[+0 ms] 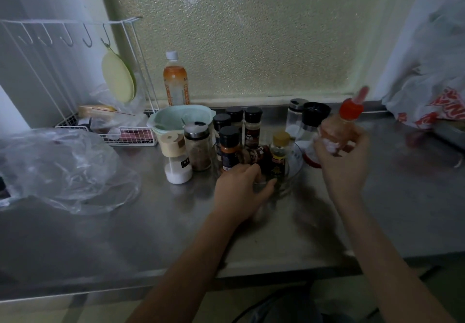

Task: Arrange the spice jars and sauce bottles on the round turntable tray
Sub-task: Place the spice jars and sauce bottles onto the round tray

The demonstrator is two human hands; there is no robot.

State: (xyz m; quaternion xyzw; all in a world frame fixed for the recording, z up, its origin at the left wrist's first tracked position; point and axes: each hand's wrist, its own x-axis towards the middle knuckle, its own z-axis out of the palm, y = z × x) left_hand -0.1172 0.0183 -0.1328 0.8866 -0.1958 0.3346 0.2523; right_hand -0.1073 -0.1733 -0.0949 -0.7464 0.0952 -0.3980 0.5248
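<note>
A clear round turntable tray [295, 161] sits mid-counter with several black-capped spice jars [229, 146] and a yellow-capped bottle [280, 150] on it. My left hand [241, 192] rests on the tray's near rim, fingers curled around a dark jar [261, 161]; whether it grips the jar is unclear. My right hand [342, 161] holds a blurred orange sauce bottle with a red nozzle cap [344, 124], tilted, above the counter right of the tray. A beige-topped salt shaker [176, 159] and a glass spice jar [198, 149] stand left of the tray.
Two black-lidded clear jars [314, 121] stand behind the held bottle. A mint bowl [181, 119], an orange drink bottle [175, 81] and a white wire rack [105, 131] are at back left. Plastic bags lie at far left [63, 169] and far right [432, 91].
</note>
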